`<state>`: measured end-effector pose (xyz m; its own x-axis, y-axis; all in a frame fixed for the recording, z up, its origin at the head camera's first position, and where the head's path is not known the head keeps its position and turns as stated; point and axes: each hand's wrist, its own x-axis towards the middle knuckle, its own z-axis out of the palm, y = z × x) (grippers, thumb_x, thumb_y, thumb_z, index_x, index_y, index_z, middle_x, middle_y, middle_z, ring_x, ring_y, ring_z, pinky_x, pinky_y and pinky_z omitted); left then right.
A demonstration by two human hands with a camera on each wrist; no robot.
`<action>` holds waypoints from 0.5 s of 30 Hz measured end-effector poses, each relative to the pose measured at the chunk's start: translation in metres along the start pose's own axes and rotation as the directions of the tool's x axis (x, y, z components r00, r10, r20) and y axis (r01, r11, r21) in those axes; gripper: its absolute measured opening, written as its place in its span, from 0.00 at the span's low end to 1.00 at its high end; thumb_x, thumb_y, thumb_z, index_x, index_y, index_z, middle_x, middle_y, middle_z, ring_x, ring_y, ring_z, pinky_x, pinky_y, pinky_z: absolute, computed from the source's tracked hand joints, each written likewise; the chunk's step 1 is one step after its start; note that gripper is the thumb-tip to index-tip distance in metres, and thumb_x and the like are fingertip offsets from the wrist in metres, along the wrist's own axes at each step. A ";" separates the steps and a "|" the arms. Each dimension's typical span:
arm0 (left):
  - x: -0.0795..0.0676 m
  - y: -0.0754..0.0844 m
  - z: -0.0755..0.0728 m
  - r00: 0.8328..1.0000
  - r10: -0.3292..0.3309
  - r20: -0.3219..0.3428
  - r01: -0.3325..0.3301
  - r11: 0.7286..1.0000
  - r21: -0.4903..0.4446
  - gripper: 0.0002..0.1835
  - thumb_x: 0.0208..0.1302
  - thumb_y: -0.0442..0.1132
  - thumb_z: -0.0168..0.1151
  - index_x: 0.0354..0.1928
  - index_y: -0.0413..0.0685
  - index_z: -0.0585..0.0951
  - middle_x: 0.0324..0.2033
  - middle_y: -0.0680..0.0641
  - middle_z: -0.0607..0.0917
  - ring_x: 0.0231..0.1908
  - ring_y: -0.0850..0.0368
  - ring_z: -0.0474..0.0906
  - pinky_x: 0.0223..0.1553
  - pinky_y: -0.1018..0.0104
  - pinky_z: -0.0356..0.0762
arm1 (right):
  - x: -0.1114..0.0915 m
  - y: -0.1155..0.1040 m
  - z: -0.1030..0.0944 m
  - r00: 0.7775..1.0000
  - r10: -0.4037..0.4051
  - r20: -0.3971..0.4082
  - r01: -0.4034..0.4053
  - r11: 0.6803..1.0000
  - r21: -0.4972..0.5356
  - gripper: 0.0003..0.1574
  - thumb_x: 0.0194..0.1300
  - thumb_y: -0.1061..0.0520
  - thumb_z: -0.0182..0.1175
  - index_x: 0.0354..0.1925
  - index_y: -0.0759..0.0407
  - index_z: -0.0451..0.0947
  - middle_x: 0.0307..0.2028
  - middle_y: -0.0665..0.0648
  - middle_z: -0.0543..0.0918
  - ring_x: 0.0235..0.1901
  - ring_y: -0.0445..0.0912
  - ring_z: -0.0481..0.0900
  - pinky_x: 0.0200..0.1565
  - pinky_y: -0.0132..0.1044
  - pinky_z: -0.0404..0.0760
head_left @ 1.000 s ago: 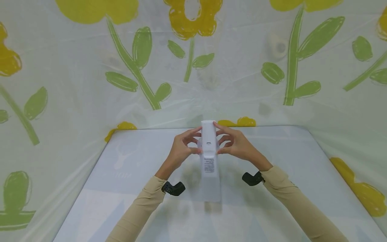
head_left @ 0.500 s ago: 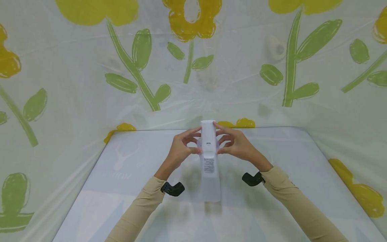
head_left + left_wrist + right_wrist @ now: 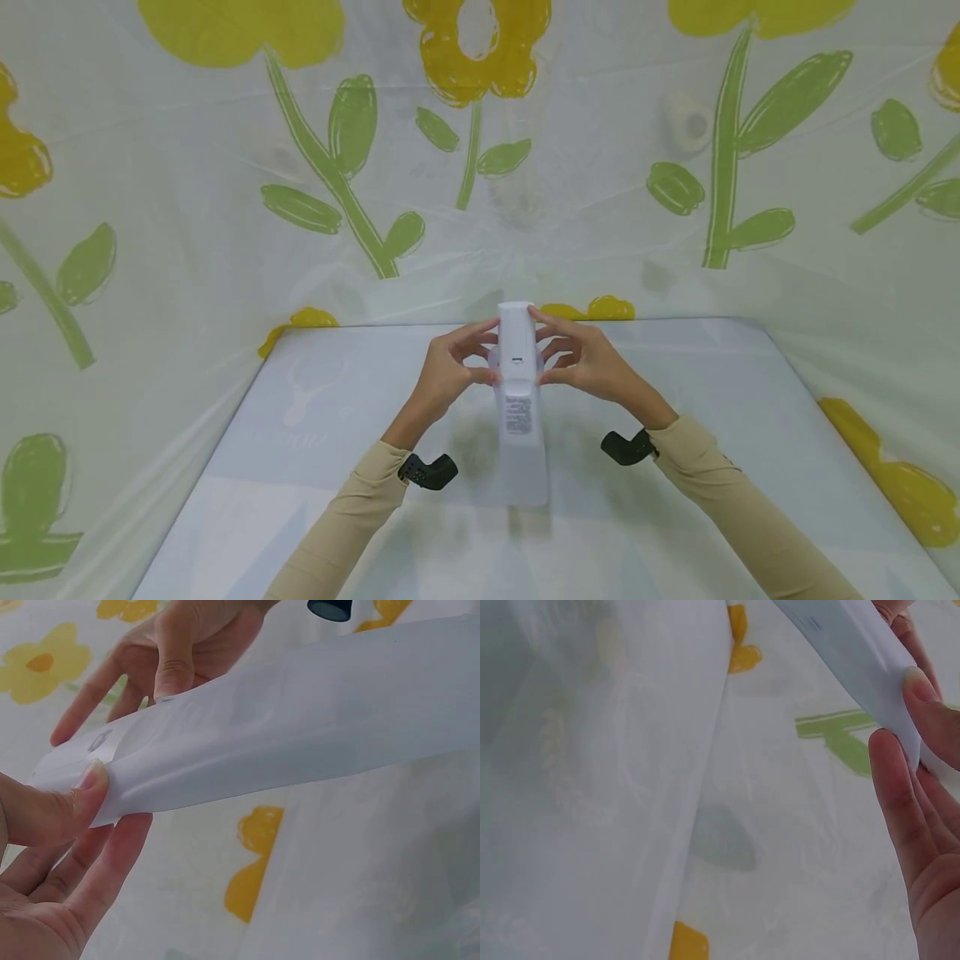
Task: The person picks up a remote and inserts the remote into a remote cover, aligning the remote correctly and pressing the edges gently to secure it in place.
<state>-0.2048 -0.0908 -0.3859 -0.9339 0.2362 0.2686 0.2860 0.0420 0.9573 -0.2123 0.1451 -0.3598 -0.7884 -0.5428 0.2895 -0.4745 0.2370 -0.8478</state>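
Observation:
A long white plastic device (image 3: 517, 337) is held between both hands in the middle of the head view. A small slot shows near its far end, and a printed label (image 3: 518, 415) lies below that. My left hand (image 3: 448, 367) pinches its left side with thumb and fingertips. From the right, my right hand (image 3: 592, 360) grips the opposite side in the same way. In the left wrist view the device (image 3: 285, 735) stretches across to the right edge, its smooth side showing. The right wrist view catches only part of the device (image 3: 862, 660). What kind of device it is, I cannot tell.
A pale table (image 3: 315, 450) spreads below the hands. Behind it and at the sides hangs a whitish cloth (image 3: 570, 175) printed with yellow flowers and green stems. Black wrist-worn pieces (image 3: 429, 472) sit on both forearms.
Both hands keep the same hold on the white device. The whole head view has shifted by only a few pixels.

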 end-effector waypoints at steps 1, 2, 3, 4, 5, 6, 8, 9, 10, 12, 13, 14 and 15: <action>0.000 0.000 0.000 1.000 0.000 0.000 0.000 1.000 -0.002 0.35 0.46 0.20 0.69 0.59 0.49 0.78 0.46 0.44 0.83 0.39 0.48 0.79 0.35 0.56 0.83 | 0.001 0.004 0.000 1.000 -0.001 -0.001 0.001 1.000 -0.002 0.54 0.49 0.71 0.70 0.71 0.58 0.57 0.51 0.67 0.76 0.40 0.59 0.81 0.42 0.55 0.81; 0.001 0.000 0.000 1.000 -0.001 0.000 0.001 1.000 -0.002 0.34 0.46 0.20 0.69 0.59 0.50 0.78 0.46 0.44 0.84 0.39 0.49 0.79 0.35 0.56 0.83 | 0.001 0.008 -0.001 1.000 -0.002 -0.001 0.002 1.000 -0.004 0.54 0.49 0.70 0.70 0.71 0.57 0.57 0.51 0.66 0.76 0.40 0.58 0.81 0.42 0.54 0.81; 0.001 0.000 0.000 1.000 -0.002 0.001 0.002 1.000 -0.004 0.34 0.46 0.20 0.69 0.58 0.50 0.78 0.46 0.44 0.84 0.39 0.49 0.79 0.35 0.56 0.83 | 0.002 0.011 -0.001 1.000 -0.003 -0.002 0.003 1.000 -0.007 0.54 0.49 0.69 0.70 0.71 0.55 0.57 0.51 0.65 0.76 0.39 0.57 0.81 0.42 0.53 0.81; 0.001 0.000 0.000 1.000 -0.002 0.003 0.002 1.000 -0.006 0.34 0.46 0.21 0.69 0.59 0.49 0.78 0.46 0.44 0.84 0.39 0.49 0.79 0.35 0.57 0.83 | 0.002 0.012 -0.001 1.000 -0.008 -0.001 0.007 1.000 -0.004 0.54 0.49 0.68 0.71 0.71 0.54 0.58 0.51 0.64 0.77 0.39 0.56 0.81 0.42 0.53 0.81; 0.001 0.000 -0.001 1.000 -0.003 0.004 0.003 1.000 -0.007 0.34 0.46 0.21 0.69 0.59 0.49 0.78 0.46 0.44 0.84 0.39 0.49 0.79 0.35 0.57 0.83 | 0.002 0.013 -0.002 1.000 -0.011 0.000 0.011 1.000 -0.005 0.54 0.49 0.67 0.71 0.71 0.53 0.58 0.50 0.63 0.77 0.39 0.55 0.82 0.42 0.52 0.82; 0.002 0.000 -0.001 1.000 -0.004 0.005 0.004 1.000 -0.008 0.34 0.46 0.21 0.69 0.59 0.49 0.78 0.46 0.44 0.84 0.39 0.49 0.79 0.35 0.57 0.83 | 0.002 0.014 -0.002 1.000 -0.014 0.002 0.014 1.000 -0.004 0.54 0.49 0.66 0.71 0.71 0.53 0.58 0.50 0.63 0.77 0.39 0.55 0.82 0.42 0.51 0.82; 0.002 -0.001 -0.001 1.000 -0.003 0.012 0.003 1.000 -0.008 0.34 0.47 0.22 0.70 0.59 0.48 0.77 0.46 0.43 0.83 0.39 0.48 0.79 0.35 0.58 0.83 | 0.002 0.015 -0.002 1.000 -0.022 0.007 0.022 1.000 -0.001 0.54 0.49 0.64 0.72 0.71 0.52 0.59 0.50 0.62 0.77 0.39 0.53 0.82 0.41 0.48 0.82; 0.002 -0.001 -0.002 1.000 0.000 0.017 0.000 1.000 -0.009 0.34 0.47 0.22 0.70 0.59 0.48 0.77 0.47 0.43 0.83 0.39 0.48 0.79 0.36 0.58 0.83 | 0.002 0.015 -0.003 1.000 -0.026 0.009 0.026 1.000 0.003 0.54 0.49 0.64 0.72 0.71 0.52 0.59 0.50 0.62 0.77 0.39 0.52 0.82 0.41 0.46 0.83; 0.002 -0.001 -0.002 1.000 0.004 0.024 -0.004 1.000 -0.006 0.34 0.47 0.23 0.70 0.60 0.48 0.77 0.47 0.43 0.83 0.40 0.48 0.79 0.36 0.58 0.83 | 0.003 0.015 -0.003 1.000 -0.029 0.009 0.029 1.000 0.008 0.54 0.49 0.64 0.72 0.71 0.51 0.59 0.50 0.62 0.77 0.38 0.52 0.82 0.41 0.45 0.83; 0.003 -0.001 -0.003 0.999 0.018 0.041 -0.018 1.000 0.009 0.35 0.47 0.24 0.71 0.61 0.49 0.76 0.48 0.43 0.82 0.40 0.48 0.78 0.37 0.58 0.82 | 0.003 0.015 -0.004 0.999 -0.033 0.006 0.033 0.999 0.017 0.54 0.50 0.65 0.72 0.71 0.51 0.58 0.50 0.61 0.76 0.38 0.52 0.82 0.40 0.42 0.83; 0.004 -0.001 -0.003 0.998 0.027 0.050 -0.028 0.999 0.018 0.35 0.48 0.24 0.71 0.61 0.50 0.75 0.50 0.44 0.82 0.41 0.48 0.78 0.37 0.58 0.82 | 0.003 0.015 -0.004 0.999 -0.032 0.004 0.032 0.999 0.023 0.55 0.49 0.65 0.72 0.71 0.50 0.58 0.51 0.61 0.76 0.38 0.52 0.82 0.40 0.41 0.83; 0.005 0.000 -0.003 0.998 0.033 0.059 -0.035 0.999 0.027 0.35 0.48 0.24 0.70 0.61 0.50 0.75 0.51 0.45 0.81 0.41 0.48 0.78 0.38 0.58 0.82 | 0.004 0.015 -0.004 0.999 -0.032 0.002 0.032 0.999 0.028 0.56 0.49 0.66 0.72 0.71 0.50 0.57 0.51 0.61 0.76 0.38 0.52 0.82 0.40 0.40 0.83; 0.005 0.000 -0.003 0.997 0.035 0.066 -0.037 0.999 0.031 0.35 0.48 0.23 0.70 0.61 0.51 0.75 0.53 0.47 0.80 0.42 0.48 0.78 0.38 0.58 0.82 | 0.005 0.015 -0.005 1.000 -0.032 0.002 0.031 0.999 0.031 0.57 0.49 0.66 0.72 0.72 0.49 0.56 0.51 0.61 0.75 0.38 0.52 0.81 0.40 0.40 0.83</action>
<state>-0.2102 -0.0924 -0.3837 -0.9069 0.3014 0.2943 0.3271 0.0633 0.9429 -0.2250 0.1499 -0.3695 -0.7723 -0.5515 0.3153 -0.4868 0.1949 -0.8515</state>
